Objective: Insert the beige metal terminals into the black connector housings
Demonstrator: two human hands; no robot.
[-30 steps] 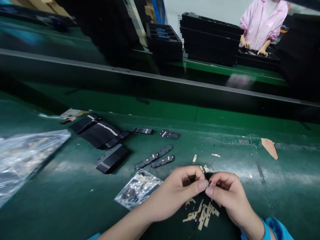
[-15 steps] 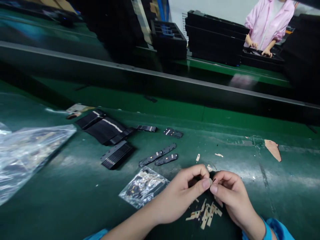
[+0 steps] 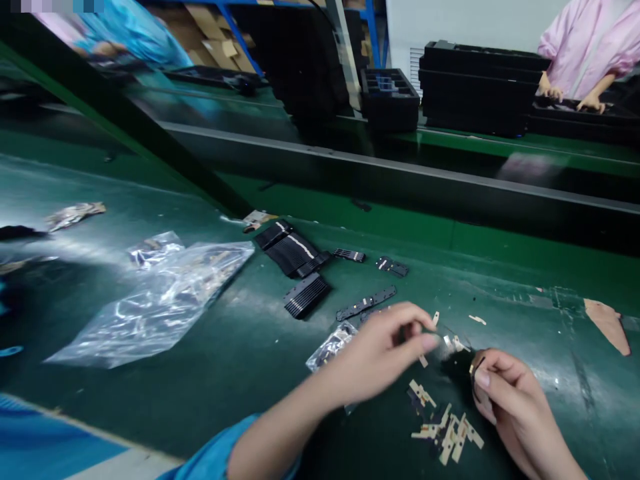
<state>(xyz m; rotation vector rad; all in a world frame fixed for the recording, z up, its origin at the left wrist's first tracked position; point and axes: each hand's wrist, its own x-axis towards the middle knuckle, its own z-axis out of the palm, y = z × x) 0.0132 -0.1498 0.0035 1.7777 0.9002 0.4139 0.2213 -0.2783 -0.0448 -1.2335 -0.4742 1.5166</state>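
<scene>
My right hand (image 3: pixel 515 393) pinches a small dark part with a gold spot (image 3: pixel 473 369) between thumb and forefinger. Apart from it on the left, my left hand (image 3: pixel 395 343) hovers with thumb and forefinger spread and nothing visible between them. Just past its fingertips lie small pale scraps (image 3: pixel 456 343). Below both hands is a loose pile of cream-coloured flat strips (image 3: pixel 453 433), with a few dark bits among them. A small clear bag of parts (image 3: pixel 333 345) is partly hidden by my left forearm. Beyond my left hand lies a long black slotted strip (image 3: pixel 370 301).
Stacked black strips (image 3: pixel 290 248) and a black block of strips (image 3: pixel 306 295) lie farther back. A large clear bag (image 3: pixel 165 313) spreads to the left. Behind a raised metal rail (image 3: pixel 350 157) stand black trays (image 3: pixel 475 87). A person in pink (image 3: pixel 585 47) works across the bench.
My hands have moved apart from their meeting point. The small dark part stays in my right hand, and my left fingers have spread. The view has swung left.
</scene>
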